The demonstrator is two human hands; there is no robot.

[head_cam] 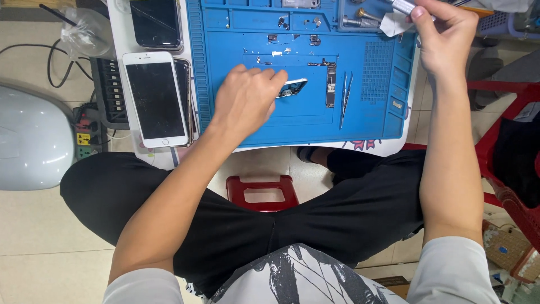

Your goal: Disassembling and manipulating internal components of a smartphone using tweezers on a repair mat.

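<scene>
On the blue repair mat (371, 112), my left hand (244, 101) pinches a small silver phone part (292, 88) at its left end. A dark circuit board (331, 84) lies just right of it, and metal tweezers (344, 100) lie beside the board. My right hand (444, 35) is raised at the mat's far right corner, its fingers closed on a slim silver tool (403, 5). Small screws and brackets (292, 40) are scattered on the mat above the phone part.
A white smartphone (155, 99) lies face up left of the mat, on top of another phone, with a dark phone (156, 23) behind it. A power strip (84, 135) and cables are at left. A red stool (262, 191) shows between my knees, red chair (506, 163) at right.
</scene>
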